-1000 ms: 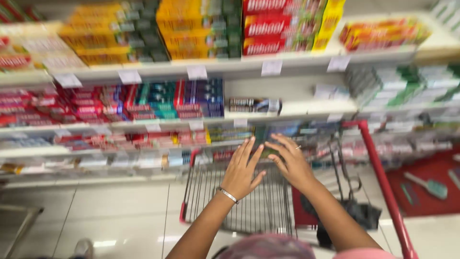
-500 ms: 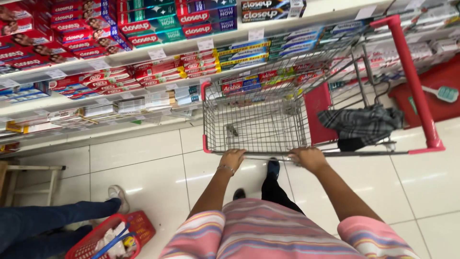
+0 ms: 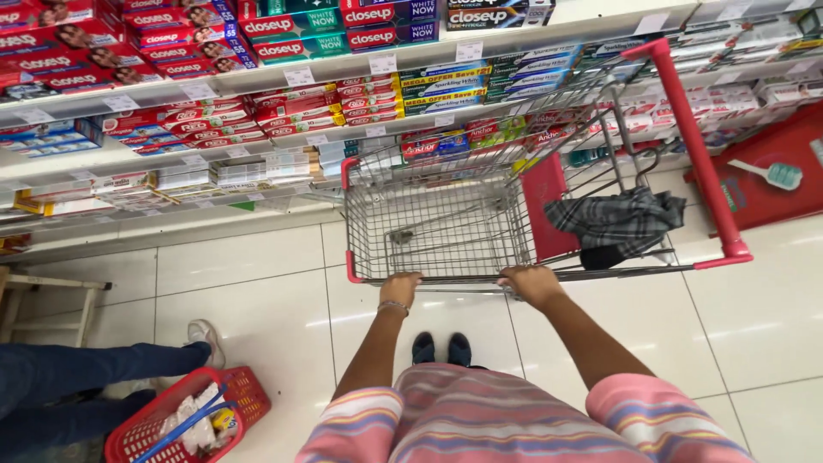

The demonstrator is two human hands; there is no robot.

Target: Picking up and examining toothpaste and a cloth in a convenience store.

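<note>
The shopping cart (image 3: 446, 227) stands on the white tiled floor, side-on to the shelves of toothpaste boxes (image 3: 283, 111). The person's left hand (image 3: 399, 290) is curled over the cart's near side rail, fingers wrapped down on the wire edge, a thin bracelet at the wrist. The right hand (image 3: 531, 283) grips the same rail a little further along toward the red handle (image 3: 686, 137), fingers closed round it. Inside the cart's basket there is only bare wire mesh, as far as I can see. At the handle end of the cart, a grey checked cloth (image 3: 613, 219) lies in the child seat, over something dark. Behind the cart and to its left, another person's legs in blue jeans (image 3: 77, 386) stretch across the floor beside a red hand basket (image 3: 184, 420) holding a few packets.
</note>
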